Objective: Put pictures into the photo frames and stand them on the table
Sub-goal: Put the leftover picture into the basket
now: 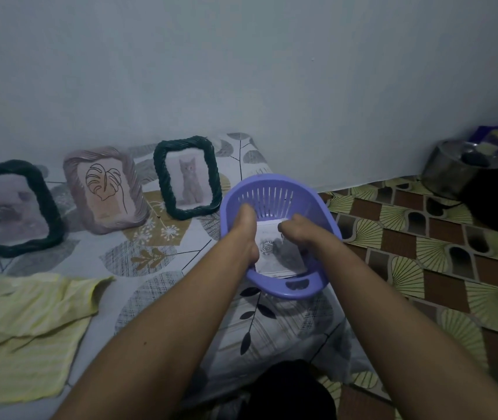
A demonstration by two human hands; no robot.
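Both my hands are down in the basket point(284, 291), which sits at the counter's point(181, 262) right edge, close to me, so the loose prints stay together and in reach. Right grip point(299, 230) is curled on the top edge of the picture point(275, 253) lying in the basket, pinching it, probably to lift it out. Left grip point(243, 228) goes over the left wall with its fingers hidden, so I can't tell if it's holding anything; likely steadying. Three filled frames lean on the wall point(241, 71) so they stay upright: cat frame point(161, 177), leaf frame point(72, 183), dark frame point(46, 204). I see no empty frame. Yellow cloth point(29, 322) lies flat at left, apart from the frames. The pot point(453, 171) on the floor is unrelated.
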